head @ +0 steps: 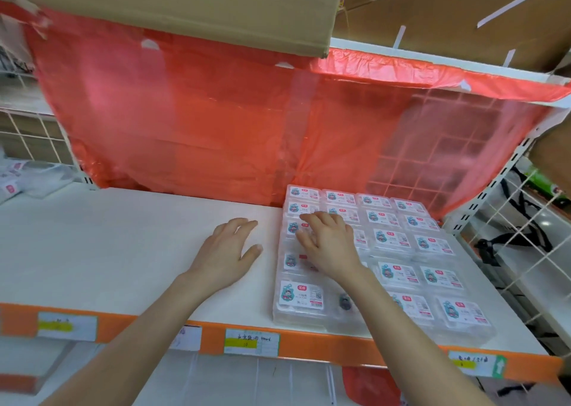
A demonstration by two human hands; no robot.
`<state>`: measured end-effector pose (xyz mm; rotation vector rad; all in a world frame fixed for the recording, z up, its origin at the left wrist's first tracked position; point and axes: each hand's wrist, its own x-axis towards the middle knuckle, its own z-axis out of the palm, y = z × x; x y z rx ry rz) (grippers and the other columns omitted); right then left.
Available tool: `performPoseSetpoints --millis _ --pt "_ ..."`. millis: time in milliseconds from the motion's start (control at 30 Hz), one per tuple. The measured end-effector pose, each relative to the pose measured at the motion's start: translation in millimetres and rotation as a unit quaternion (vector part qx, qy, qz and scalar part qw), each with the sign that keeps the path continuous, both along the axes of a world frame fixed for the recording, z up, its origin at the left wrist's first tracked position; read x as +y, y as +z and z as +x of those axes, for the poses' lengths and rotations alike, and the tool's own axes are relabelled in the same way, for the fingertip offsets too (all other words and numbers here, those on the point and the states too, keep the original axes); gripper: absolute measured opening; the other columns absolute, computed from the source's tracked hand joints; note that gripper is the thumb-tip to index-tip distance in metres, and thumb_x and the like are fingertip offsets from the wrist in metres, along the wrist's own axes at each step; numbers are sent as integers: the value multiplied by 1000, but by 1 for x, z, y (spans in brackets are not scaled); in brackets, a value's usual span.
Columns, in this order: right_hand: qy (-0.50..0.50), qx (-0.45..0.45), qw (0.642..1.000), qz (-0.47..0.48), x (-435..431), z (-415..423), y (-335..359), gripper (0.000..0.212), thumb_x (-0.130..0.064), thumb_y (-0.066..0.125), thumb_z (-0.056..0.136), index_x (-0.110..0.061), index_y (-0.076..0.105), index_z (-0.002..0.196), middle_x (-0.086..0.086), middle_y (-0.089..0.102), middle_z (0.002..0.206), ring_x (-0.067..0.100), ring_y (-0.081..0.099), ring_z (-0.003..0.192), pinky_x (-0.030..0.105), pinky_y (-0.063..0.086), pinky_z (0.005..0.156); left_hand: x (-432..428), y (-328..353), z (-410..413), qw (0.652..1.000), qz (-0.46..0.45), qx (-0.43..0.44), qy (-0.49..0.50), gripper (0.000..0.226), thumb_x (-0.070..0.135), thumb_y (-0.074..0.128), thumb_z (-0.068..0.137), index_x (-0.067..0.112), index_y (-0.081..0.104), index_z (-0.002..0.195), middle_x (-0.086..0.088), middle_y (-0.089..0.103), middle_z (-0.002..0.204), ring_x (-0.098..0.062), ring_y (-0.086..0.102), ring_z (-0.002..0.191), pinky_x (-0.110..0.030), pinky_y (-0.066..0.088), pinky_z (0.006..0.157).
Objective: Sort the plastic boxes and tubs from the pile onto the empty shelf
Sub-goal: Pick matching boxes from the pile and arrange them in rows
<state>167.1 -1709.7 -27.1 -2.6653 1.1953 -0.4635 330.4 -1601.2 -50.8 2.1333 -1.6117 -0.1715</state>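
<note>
Right grip (330, 244): open, fingers spread and laid flat on the tops of the plastic boxes (392, 240); nothing pinched or lifted.
Left grip (228, 251): open, palm down on the bare shelf (108, 251), just left of the right grip and beside the edge of the block of boxes. I cannot tell whether it touches that edge.
Boxes: clear, labelled, packed in a tight grid under and to the right of the right grip, running from the red plastic sheet (185, 111) beyond the fingertips to the orange front lip (309, 345) below the wrist.

Judgement: the step looks like squaring up the leftmost column. To do it well:
- press down only lightly, since smooth lids may slide;
- bring the left grip against the column's side as a straightedge;
- push evenly toward the sheet;
- mind the front box by the lip.
</note>
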Motion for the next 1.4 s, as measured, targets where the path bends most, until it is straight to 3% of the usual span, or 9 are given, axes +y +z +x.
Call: performPoseSetpoints --millis 67,133,200,533,900,1167,1400 --pt "21 9 1000 -4 11 15 0 79 -56 6 73 -23 49 131 -2 49 132 25 36 123 38 28 98 13 1 13 1000 11 -20 19 76 60 18 80 19 33 142 -1 32 147 -21 28 133 -31 28 104" --pt "38 29 999 -9 21 33 1 81 -56 4 72 -24 47 133 -2 47 134 25 35 123 37 28 98 29 -1 29 998 20 -41 38 94 65 1 66 20 34 141 -1 34 146 -22 29 133 -32 30 103" --pt "56 36 998 -8 36 52 1 77 -55 7 74 -25 45 134 -2 46 136 25 34 125 37 27 99 46 -3 47 996 21 -60 63 98 64 -3 62 20 36 141 -2 36 145 -23 31 131 -33 31 102" --pt "124 79 989 34 139 161 -17 42 -38 34 98 -26 39 138 -1 39 142 24 29 129 36 26 102 164 -12 144 988 28 -67 139 96 64 0 65 18 45 136 -6 45 139 -27 36 128 -38 35 99" --pt "148 94 984 35 249 270 -31 42 -39 34 98 -25 40 137 1 38 141 25 31 129 36 28 101 289 -27 246 983 34 -48 176 94 64 0 65 20 44 136 -2 44 137 -24 35 129 -35 30 102" --pt "225 91 969 51 321 351 -32 42 -38 36 98 -25 40 137 3 36 141 24 29 129 36 26 102 376 -33 301 970 49 -22 236 94 65 -2 67 19 38 139 -2 42 139 -23 33 130 -37 31 106" --pt "302 112 945 52 358 417 -33 42 -40 37 98 -24 40 137 3 37 139 25 30 129 36 28 102 420 -39 339 952 45 -13 301 70 57 17 85 16 43 136 -4 45 138 -24 37 129 -39 34 104"
